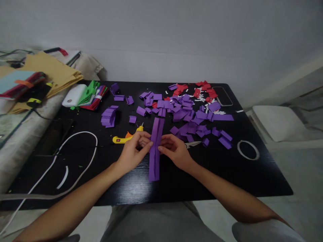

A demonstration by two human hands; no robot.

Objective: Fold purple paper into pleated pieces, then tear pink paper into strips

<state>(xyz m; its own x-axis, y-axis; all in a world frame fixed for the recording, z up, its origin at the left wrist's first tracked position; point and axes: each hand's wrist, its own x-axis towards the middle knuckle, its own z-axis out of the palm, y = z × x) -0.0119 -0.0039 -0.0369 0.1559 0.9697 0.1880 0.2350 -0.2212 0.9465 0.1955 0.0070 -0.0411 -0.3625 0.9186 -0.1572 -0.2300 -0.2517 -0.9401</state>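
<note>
A long purple paper strip (154, 164), creased lengthwise, is held upright over the black table. My left hand (136, 148) pinches its left edge with thumb and fingers. On the opposite edge, my right hand (176, 150) grips the strip the same way. Behind my left hand lies a yellow glue gun (122, 139) with an orange trigger. Scissors (193, 144) stick out from behind my right hand, their handles hidden. Many folded purple paper pieces (181, 109) lie scattered beyond the hands, and a stack of them (109, 116) sits to the left.
Red paper pieces (207, 90) and white scraps lie at the back right, near a phone-case-like frame (222, 96). A tape ring (248, 150) rests at right. A white cable (94, 153) loops across the left side. Green folded sheets (88, 92) and brown paper (47, 72) are back left.
</note>
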